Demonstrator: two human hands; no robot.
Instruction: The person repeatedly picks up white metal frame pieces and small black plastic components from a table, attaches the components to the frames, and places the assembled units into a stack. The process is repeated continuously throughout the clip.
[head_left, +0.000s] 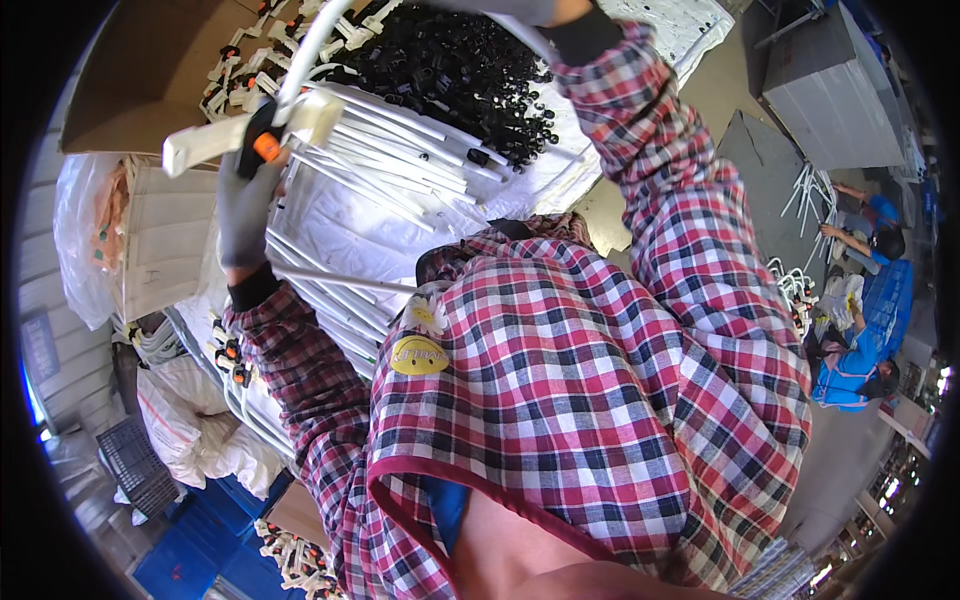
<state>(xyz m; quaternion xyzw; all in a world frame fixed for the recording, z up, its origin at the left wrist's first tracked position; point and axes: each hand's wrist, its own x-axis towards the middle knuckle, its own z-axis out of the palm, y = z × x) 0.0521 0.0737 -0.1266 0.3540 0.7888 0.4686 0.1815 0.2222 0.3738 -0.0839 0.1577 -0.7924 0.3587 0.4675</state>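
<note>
My left hand (245, 210), in a grey glove, is raised at the left and closed around a white plastic fitting (205, 143) with a black and orange clip (262, 140). From this fitting a curved white tube (307, 52) rises past the upper edge. My right hand (520, 8), gloved too, reaches to the top edge, where its fingers are cut off. Beside its wrist shows a greyish length of tube (520, 38); whether the hand grips it is hidden. Below my left hand lie several straight white tubes (385, 165) on a white sheet (570, 180).
A heap of small black parts (450, 75) covers the sheet's far side, with white fittings (240, 75) beside a cardboard box (140, 90). White sacks (200, 420) and a dark crate (137, 470) stand at the left. Two people in blue (860, 350) work at the far right, near a grey box (835, 100).
</note>
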